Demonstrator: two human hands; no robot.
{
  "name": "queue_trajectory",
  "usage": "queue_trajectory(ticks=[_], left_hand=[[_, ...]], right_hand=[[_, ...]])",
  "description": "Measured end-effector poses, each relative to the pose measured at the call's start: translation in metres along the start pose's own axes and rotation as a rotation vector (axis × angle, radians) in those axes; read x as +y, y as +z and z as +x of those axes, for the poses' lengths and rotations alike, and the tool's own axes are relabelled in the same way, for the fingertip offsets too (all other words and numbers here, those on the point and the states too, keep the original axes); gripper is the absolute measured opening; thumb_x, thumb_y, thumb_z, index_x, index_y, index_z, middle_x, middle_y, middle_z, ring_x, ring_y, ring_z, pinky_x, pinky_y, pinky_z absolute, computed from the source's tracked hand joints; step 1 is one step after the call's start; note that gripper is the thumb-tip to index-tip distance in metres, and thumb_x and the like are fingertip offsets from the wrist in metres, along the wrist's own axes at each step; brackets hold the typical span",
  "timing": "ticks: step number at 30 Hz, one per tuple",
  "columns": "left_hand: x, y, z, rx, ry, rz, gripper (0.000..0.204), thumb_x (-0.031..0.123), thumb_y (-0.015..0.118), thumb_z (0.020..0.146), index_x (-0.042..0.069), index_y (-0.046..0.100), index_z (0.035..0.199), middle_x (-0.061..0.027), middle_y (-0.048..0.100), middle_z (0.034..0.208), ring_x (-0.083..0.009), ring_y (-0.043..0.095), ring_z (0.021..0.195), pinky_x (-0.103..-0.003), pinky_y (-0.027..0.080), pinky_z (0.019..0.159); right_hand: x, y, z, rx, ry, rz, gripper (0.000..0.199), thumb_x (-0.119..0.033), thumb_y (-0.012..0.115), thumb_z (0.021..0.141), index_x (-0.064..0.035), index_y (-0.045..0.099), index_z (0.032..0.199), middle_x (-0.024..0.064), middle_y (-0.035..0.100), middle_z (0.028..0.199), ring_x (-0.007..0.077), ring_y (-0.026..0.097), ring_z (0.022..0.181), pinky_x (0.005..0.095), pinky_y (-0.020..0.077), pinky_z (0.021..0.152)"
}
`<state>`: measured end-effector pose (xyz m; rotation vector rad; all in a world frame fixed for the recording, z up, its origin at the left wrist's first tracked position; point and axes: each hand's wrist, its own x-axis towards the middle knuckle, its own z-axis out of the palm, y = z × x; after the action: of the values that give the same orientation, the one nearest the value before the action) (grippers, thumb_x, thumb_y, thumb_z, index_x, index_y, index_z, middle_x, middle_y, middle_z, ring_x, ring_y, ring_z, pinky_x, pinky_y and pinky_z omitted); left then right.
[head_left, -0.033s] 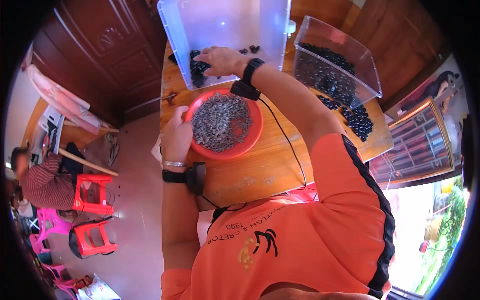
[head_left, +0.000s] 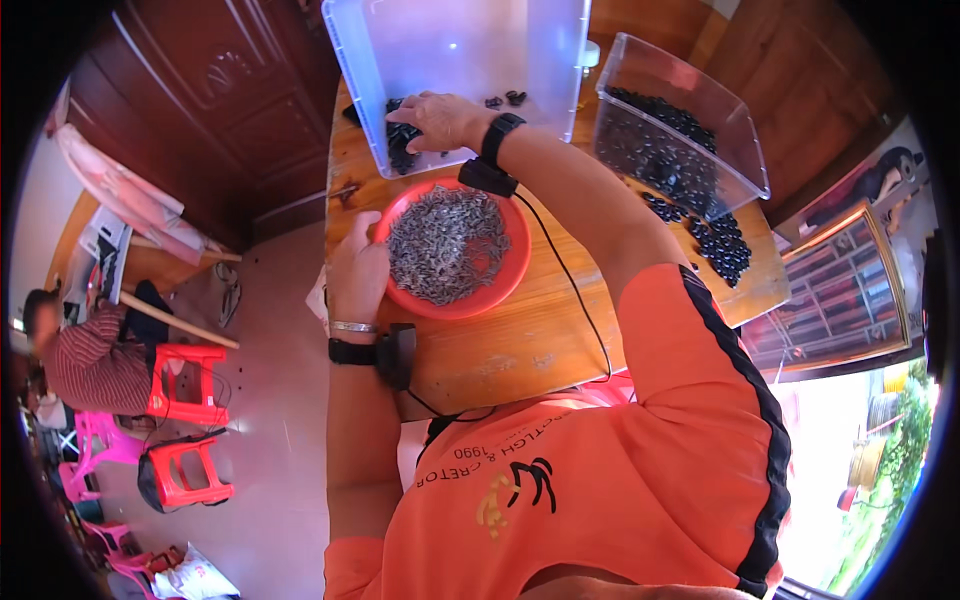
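On the table edge in front of me sits a red bowl filled with small silver metal pieces that look like screws. My left hand grips its left rim, its fingers curled and partly hidden. Beyond the bowl, a large clear plastic bin lies on its side, its opening toward me. Inside it, my right hand reaches over a pile of small black pieces. Its fingers are spread, with the tips touching the pile. A few more black pieces lie farther back in the bin.
A tilted clear box at the right holds many shiny black pieces, some spilled onto the wooden table. A black cable runs from my right wrist across the table. Left, a person sits near red stools.
The whole view has shifted slightly. Both hands stay in the same places at the bowl and over the black pieces.
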<state>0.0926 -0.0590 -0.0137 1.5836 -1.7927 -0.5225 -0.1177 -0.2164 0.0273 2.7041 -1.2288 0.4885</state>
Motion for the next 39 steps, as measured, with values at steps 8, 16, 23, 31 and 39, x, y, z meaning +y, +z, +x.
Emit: queue_trajectory(ticks=[8, 16, 23, 31, 39], left_hand=[[-0.023, -0.014, 0.002, 0.148, -0.016, -0.056, 0.038, 0.007, 0.047, 0.071, 0.002, 0.065, 0.104, -0.0166, 0.064, 0.078, -0.0224, 0.060, 0.072, -0.032, 0.045, 0.068], [-0.009, -0.020, 0.003, 0.106, -0.159, -0.075, 0.039, 0.013, 0.047, 0.072, 0.002, 0.064, 0.105, -0.0221, 0.065, 0.098, -0.0293, 0.061, 0.098, -0.032, 0.043, 0.087], [-0.017, -0.014, 0.008, 0.073, -0.193, 0.003, 0.039, 0.022, 0.045, 0.075, 0.006, 0.064, 0.105, -0.0207, 0.063, 0.104, -0.0363, 0.056, 0.103, -0.040, 0.042, 0.088], [-0.026, -0.012, 0.014, 0.062, -0.115, 0.018, 0.033, 0.026, 0.048, 0.075, 0.007, 0.066, 0.096, -0.0190, 0.064, 0.096, -0.0372, 0.058, 0.095, -0.041, 0.044, 0.082], [-0.026, -0.012, 0.016, 0.030, -0.116, 0.060, 0.032, 0.024, 0.046, 0.076, 0.005, 0.066, 0.091, -0.0205, 0.063, 0.092, -0.0401, 0.057, 0.091, -0.043, 0.045, 0.079]], right_hand=[[0.024, 0.026, 0.012, -0.153, 0.035, -0.092, 0.027, -0.023, 0.058, 0.077, -0.0130, 0.062, 0.101, 0.0126, 0.055, 0.108, 0.0328, 0.055, 0.103, 0.0423, 0.0446, 0.090], [0.047, 0.019, -0.038, -0.159, 0.226, -0.151, 0.028, -0.022, 0.050, 0.082, -0.0119, 0.062, 0.105, 0.0146, 0.057, 0.108, 0.0332, 0.058, 0.100, 0.0441, 0.0462, 0.088], [0.023, -0.003, -0.081, -0.148, 0.185, -0.090, 0.026, -0.017, 0.054, 0.080, -0.0094, 0.062, 0.103, 0.0129, 0.059, 0.102, 0.0312, 0.059, 0.095, 0.0410, 0.0478, 0.082], [-0.002, -0.019, -0.136, -0.130, 0.091, -0.059, 0.024, -0.013, 0.057, 0.081, -0.0060, 0.061, 0.104, 0.0119, 0.057, 0.104, 0.0295, 0.061, 0.092, 0.0407, 0.0495, 0.078], [0.029, -0.068, -0.191, 0.042, 0.323, 0.456, 0.026, -0.016, 0.061, 0.086, -0.0052, 0.063, 0.110, 0.0069, 0.067, 0.092, 0.0134, 0.062, 0.083, 0.0278, 0.0500, 0.075]])
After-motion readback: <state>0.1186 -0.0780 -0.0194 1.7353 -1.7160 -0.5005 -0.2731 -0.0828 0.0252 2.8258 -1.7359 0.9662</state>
